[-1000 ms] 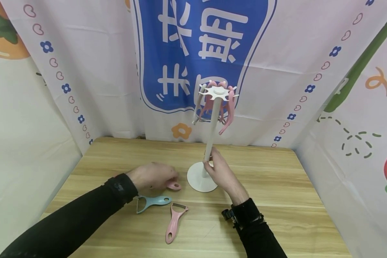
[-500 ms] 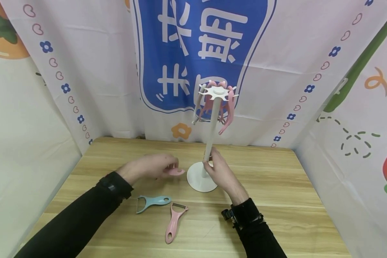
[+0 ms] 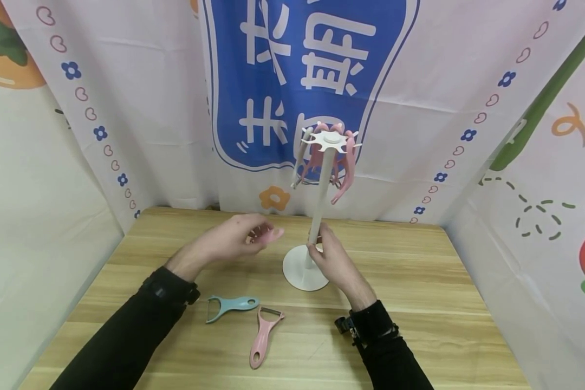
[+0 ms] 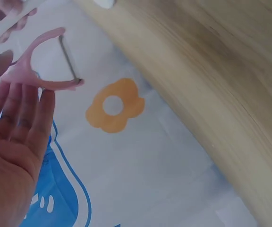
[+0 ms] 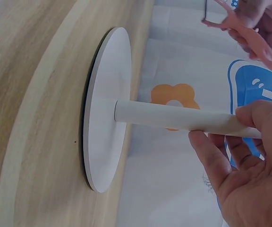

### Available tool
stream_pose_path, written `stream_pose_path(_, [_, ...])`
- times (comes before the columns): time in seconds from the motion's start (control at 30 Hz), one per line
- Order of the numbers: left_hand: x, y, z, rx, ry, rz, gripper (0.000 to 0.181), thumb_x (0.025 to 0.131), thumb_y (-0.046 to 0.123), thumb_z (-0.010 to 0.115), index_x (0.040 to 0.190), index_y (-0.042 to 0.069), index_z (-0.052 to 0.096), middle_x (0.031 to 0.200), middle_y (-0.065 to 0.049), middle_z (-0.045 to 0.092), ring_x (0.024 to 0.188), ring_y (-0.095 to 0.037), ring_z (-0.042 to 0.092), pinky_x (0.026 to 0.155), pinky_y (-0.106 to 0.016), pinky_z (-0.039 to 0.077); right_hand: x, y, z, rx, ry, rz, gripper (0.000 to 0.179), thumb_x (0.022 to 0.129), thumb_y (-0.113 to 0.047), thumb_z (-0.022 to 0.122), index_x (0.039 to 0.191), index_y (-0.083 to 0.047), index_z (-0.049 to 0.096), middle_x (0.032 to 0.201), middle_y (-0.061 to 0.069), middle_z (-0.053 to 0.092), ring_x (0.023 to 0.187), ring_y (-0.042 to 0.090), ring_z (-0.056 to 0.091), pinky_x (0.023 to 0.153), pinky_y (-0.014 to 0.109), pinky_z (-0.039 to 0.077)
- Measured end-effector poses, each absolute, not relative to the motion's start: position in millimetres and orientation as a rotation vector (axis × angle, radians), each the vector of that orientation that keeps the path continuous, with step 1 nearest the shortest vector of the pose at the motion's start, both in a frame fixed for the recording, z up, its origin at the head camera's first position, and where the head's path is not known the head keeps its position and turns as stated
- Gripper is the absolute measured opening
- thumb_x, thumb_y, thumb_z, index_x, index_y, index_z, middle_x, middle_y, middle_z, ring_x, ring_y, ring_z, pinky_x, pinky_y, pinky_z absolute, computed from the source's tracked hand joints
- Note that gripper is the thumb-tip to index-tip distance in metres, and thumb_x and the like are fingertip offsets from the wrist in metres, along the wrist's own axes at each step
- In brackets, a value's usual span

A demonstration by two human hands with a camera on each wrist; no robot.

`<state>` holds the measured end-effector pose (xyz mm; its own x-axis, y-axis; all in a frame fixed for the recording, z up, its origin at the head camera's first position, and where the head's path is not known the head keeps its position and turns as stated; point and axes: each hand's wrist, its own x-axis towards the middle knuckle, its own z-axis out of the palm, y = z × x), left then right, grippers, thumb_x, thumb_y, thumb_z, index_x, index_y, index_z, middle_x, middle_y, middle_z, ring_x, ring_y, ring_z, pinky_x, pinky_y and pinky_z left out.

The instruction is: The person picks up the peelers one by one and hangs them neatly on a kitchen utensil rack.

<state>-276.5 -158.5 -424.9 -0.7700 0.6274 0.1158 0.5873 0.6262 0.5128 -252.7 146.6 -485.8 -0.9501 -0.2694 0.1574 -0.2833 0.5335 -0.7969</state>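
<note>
My left hand pinches a pink Y-shaped peeler between thumb and fingers, above the table and left of the stand. Its blade end shows clearly in the left wrist view; its handle points toward the stand in the head view. With thumb and fingers my right hand grips the lower pole of a white stand, whose round base sits on the table. Several peelers, pink and whitish, hang from the hooks at its top, partly hiding one another. A blue peeler and another pink peeler lie on the table.
The wooden table ends at a printed cloth backdrop behind the stand. Cloth walls also rise on the left and right.
My left hand has lifted the pink peeler off the table and moved it up and away from me, close to the stand. The right hand keeps its grip on the pole.
</note>
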Motion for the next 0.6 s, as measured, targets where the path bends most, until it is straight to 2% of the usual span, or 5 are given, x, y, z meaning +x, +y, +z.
stream_pose_path(0.13, [-273,-157,-420,0.985,2.769,0.974,0.038,0.110,0.021,0.086,0.147,0.015,0.075,0.126,0.000,0.081,0.118,-0.018,0.078,0.111,-0.049,0.072,-253,148,-486,0.475,-2.725,1.465,0.032,0.117,-0.004,0.066,0.148,0.001,0.060,0.141,0.020,0.068,0.139,0.042,0.072,0.111,0.054,0.073])
stream_pose_path(0.23, [-270,-156,-418,0.970,2.757,1.086,0.041,0.110,0.018,0.086,0.149,0.015,0.073,0.126,0.001,0.081,0.123,-0.018,0.079,0.118,-0.048,0.069,-252,150,-486,0.475,-2.712,1.494,0.028,0.117,-0.006,0.069,0.145,-0.002,0.066,0.144,0.020,0.071,0.140,0.042,0.073,0.113,0.059,0.072])
stream_pose_path(0.4, [-266,-155,-414,0.928,2.764,1.253,0.045,0.107,0.014,0.087,0.149,0.015,0.071,0.127,-0.002,0.081,0.122,-0.022,0.080,0.120,-0.055,0.068,-252,153,-486,0.469,-2.643,1.685,0.025,0.116,-0.007,0.071,0.141,-0.002,0.071,0.145,0.022,0.076,0.141,0.047,0.074,0.125,0.071,0.061])
stream_pose_path(0.47, [-264,-154,-412,0.907,2.771,1.304,0.045,0.107,0.013,0.087,0.149,0.015,0.071,0.129,-0.004,0.081,0.123,-0.025,0.080,0.119,-0.057,0.068,-252,154,-486,0.463,-2.597,1.819,0.025,0.117,-0.007,0.069,0.141,0.001,0.070,0.146,0.026,0.075,0.143,0.052,0.072,0.129,0.070,0.057])
stream_pose_path(0.6, [-261,-151,-404,0.886,2.797,1.374,0.048,0.106,0.011,0.088,0.151,0.013,0.070,0.137,-0.009,0.080,0.127,-0.029,0.080,0.120,-0.057,0.068,-254,156,-488,0.447,-2.538,2.000,0.027,0.119,-0.005,0.065,0.143,0.006,0.066,0.149,0.031,0.071,0.144,0.060,0.069,0.130,0.063,0.058])
